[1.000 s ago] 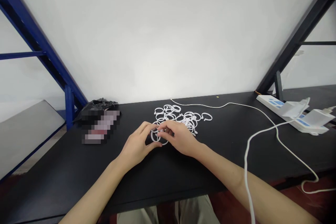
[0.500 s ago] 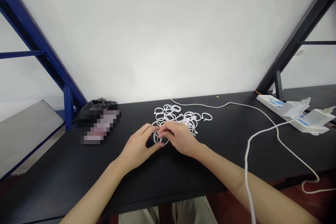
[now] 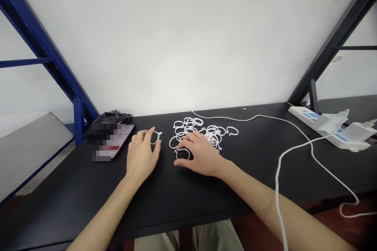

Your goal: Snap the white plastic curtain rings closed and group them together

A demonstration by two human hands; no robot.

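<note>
At the back, a broad white wall (image 3: 188,39). Before it, a black bench (image 3: 165,204) across nearly the full width, with reddish floor (image 3: 259,231) past the near edge. Up the left side, a slanting blue frame (image 3: 48,43); up the right, a black frame (image 3: 330,49). Beyond the bench's left edge, a tilted grey board (image 3: 35,153). Under the near edge, khaki trousers (image 3: 218,239).

Over the bench, left of the middle, a left hand (image 3: 140,155): forefinger and thumb apart around one white ring (image 3: 160,134), impossible to tell whether clamped on it. At the near side of the pile, a right hand (image 3: 203,155): forefinger and thumb spread, with a second white ring (image 3: 189,153) in the gap, contact unclear.

On the right of the bench, a white power strip (image 3: 303,114) bearing white adapters (image 3: 355,132), plus loose white cable (image 3: 278,188) in front of the right forearm. Mid-bench, a pile of white rings (image 3: 213,137), tangled and overlapping. To the left, a crumpled black bag (image 3: 110,117), just beside a phone (image 3: 120,139), partly pixelated. Near the wall, a tiny yellow speck (image 3: 244,108).
</note>
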